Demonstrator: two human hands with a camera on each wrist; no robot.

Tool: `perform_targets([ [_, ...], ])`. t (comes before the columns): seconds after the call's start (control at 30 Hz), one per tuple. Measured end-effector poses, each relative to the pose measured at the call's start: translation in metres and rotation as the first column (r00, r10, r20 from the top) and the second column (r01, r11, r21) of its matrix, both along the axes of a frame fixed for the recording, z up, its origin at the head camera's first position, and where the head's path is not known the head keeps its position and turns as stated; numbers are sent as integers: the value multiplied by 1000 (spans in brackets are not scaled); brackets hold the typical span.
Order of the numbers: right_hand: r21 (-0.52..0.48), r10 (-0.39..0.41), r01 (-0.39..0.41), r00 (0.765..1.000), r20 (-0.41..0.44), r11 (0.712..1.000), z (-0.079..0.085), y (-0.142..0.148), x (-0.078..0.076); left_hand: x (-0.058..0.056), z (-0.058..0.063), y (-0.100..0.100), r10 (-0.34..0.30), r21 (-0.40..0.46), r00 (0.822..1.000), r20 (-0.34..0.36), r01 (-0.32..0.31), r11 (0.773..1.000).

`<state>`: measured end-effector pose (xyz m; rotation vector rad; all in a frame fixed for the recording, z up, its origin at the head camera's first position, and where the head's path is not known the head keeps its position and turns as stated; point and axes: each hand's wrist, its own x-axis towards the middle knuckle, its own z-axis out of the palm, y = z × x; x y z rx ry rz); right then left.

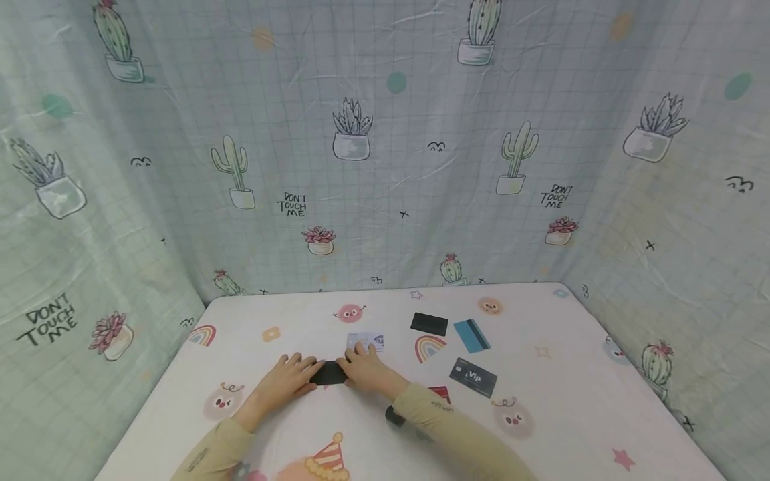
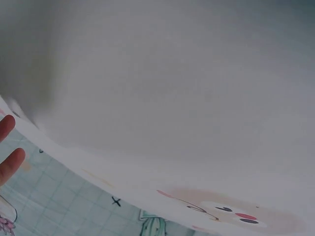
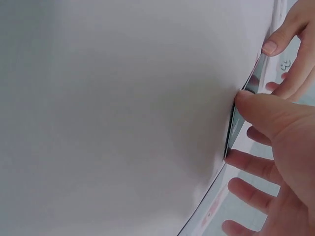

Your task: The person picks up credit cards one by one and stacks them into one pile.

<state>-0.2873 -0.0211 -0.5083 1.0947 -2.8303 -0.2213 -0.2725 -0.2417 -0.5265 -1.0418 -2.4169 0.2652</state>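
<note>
1. Beige sleeves (image 1: 466, 434) lie nearest, at 5 and 7 o'clock.
2. Black card (image 1: 329, 373), nearer centre toward 7, ends pinched by my left hand (image 1: 281, 383) and right hand (image 1: 367, 371).
3. It's probably light, stiff, slippery; I'd grip opposite edges.
4. White printed counter (image 1: 571, 394) below; cactus-print cloth (image 1: 403, 240) from 9 through 12 to 3.

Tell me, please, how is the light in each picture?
Head view: soft light, the lettering on the VIP card readable; left wrist view: the tabletop dim grey, darker towards the upper corners; right wrist view: a soft shadow on the tabletop beside the black card.
</note>
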Motion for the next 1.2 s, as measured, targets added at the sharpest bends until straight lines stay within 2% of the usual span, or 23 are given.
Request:
perform_targets([
  [0.17,8,43,-43,999,-34,999,-1,0,0,0,-1,4,-6,-23,1000,-4,6,1000],
  [0.2,19,39,-39,999,-27,999,4,0,3,0,-2,5,-9,-24,1000,-6,9,1000],
  [0.43,70,79,-69,986,-146,995,4,1,5,0,-1,10,-16,-10,1000,-20,16,1000],
  [0.7,104,119,-98,967,-227,990,4,3,4,-1,-2,11,-15,-13,1000,-24,14,1000],
  [1.0,111,119,-94,964,-239,989,4,2,1,0,2,15,45,-86,999,7,-44,995],
  [1.2,94,108,-90,972,-207,992,5,1,0,-1,4,15,51,-103,999,-5,-52,993],
])
